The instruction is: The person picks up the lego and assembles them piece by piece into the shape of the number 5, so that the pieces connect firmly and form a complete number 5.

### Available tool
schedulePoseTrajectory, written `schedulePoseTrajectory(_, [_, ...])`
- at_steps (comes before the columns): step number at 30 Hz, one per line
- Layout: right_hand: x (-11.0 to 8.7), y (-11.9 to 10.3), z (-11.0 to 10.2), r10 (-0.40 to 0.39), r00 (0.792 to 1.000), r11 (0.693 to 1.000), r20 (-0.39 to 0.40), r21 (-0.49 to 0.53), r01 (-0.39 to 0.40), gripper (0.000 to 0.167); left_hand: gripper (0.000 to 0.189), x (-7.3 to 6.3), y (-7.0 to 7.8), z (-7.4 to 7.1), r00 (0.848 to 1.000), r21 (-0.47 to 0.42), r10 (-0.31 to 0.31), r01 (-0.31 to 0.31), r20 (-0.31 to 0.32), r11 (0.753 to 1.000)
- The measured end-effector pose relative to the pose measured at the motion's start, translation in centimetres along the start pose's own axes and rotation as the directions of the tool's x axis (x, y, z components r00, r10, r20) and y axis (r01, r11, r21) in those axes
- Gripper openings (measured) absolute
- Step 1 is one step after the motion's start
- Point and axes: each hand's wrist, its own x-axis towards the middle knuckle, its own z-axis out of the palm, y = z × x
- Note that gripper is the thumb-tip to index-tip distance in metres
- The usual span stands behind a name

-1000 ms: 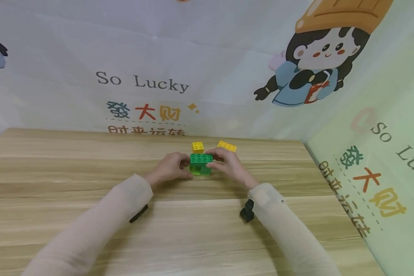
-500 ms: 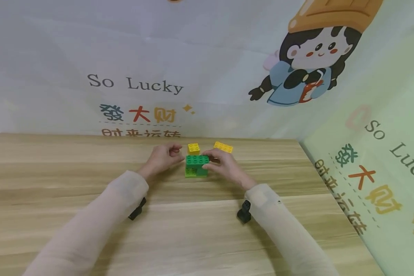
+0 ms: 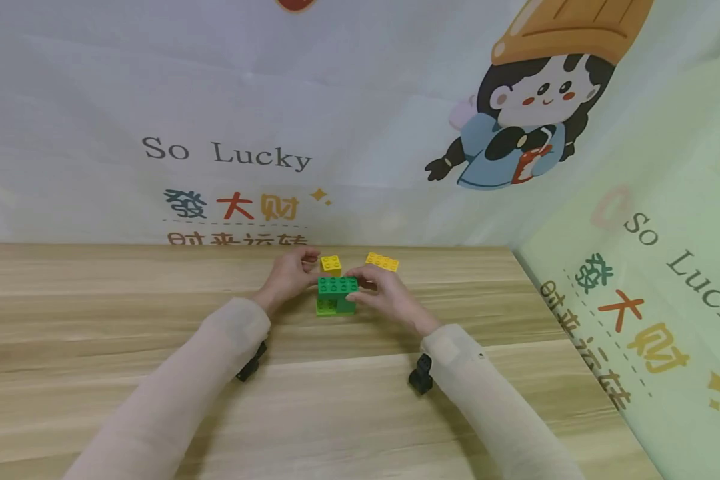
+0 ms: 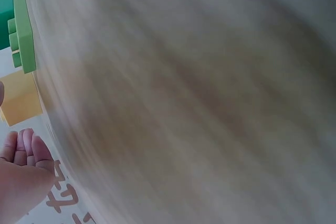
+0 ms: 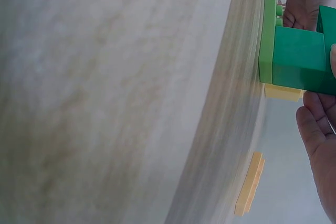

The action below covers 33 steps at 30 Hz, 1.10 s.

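Observation:
A stack of toy building bricks stands on the wooden table: a green brick (image 3: 337,287) on top, another green brick under its right part, and a light green plate (image 4: 23,32) as base. My right hand (image 3: 387,297) holds the stack's right end, thumb in front and fingers behind. Just behind the stack stands a square yellow brick (image 3: 331,264). My left hand (image 3: 289,273) is at the left of that yellow brick, thumb and fingers spread apart. In the left wrist view its fingers (image 4: 32,150) are loosely bent, with a gap to the yellow brick (image 4: 22,98).
A flat yellow brick (image 3: 382,261) lies at the back, right of the square one. A printed cloth (image 3: 360,133) hangs along the table's rear edge, and another sheet rises at the right side. Black wrist cameras (image 3: 421,375) sit under both sleeves.
My left hand has left the stack's left side, swung out, and come in beside the square yellow brick. My right hand keeps hold of the stack. The head view has shifted slightly.

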Motion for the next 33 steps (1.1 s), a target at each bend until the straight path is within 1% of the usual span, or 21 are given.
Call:
schedulePoseTrajectory(8, [0.0, 0.0, 0.2, -0.014, 1.000, 1.000, 0.006, -0.001, 0.014, 0.036, 0.049, 0.4, 0.2, 0.5, 1.000, 0.056, 0.015, -0.015, 0.002, 0.998])
schedulePoseTrajectory(11, [0.0, -0.2, 0.2, -0.017, 1.000, 1.000, 0.004, -0.008, 0.017, 0.036, 0.048, 0.5, 0.2, 0.6, 1.000, 0.058, 0.024, -0.024, -0.006, 0.998])
schedulePoseTrajectory(17, [0.1, -0.3, 0.1, -0.027, 1.000, 1.000, 0.009, -0.014, 0.027, 0.036, 0.044, 0.5, 0.3, 0.7, 1.000, 0.067, 0.023, -0.021, -0.020, 0.997])
schedulePoseTrajectory(20, [0.2, -0.2, 0.2, -0.033, 0.999, 0.999, 0.009, -0.018, 0.033, 0.036, 0.041, 0.5, 0.3, 0.7, 0.999, 0.083, 0.033, -0.031, -0.027, 0.996])
schedulePoseTrajectory(24, [0.2, -0.1, 0.2, -0.045, 0.999, 0.999, 0.005, -0.030, 0.045, 0.035, 0.039, 0.5, 0.1, 0.6, 0.998, 0.081, 0.044, -0.041, -0.033, 0.996])
schedulePoseTrajectory(28, [0.1, 0.0, 0.1, -0.034, 0.999, 0.999, 0.004, -0.027, 0.034, 0.035, 0.042, 0.4, -0.1, 0.4, 0.999, 0.078, 0.023, -0.020, -0.033, 0.997])
schedulePoseTrajectory(30, [0.1, 0.0, 0.1, -0.025, 1.000, 0.999, 0.005, -0.024, 0.026, 0.036, 0.045, 0.3, -0.1, 0.1, 1.000, 0.072, 0.009, -0.007, -0.023, 0.997])
schedulePoseTrajectory(33, [0.0, 0.0, 0.0, -0.007, 1.000, 1.000, 0.005, -0.013, 0.007, 0.037, 0.048, 0.1, 0.0, -0.4, 1.000, 0.034, -0.013, 0.013, -0.003, 0.999])
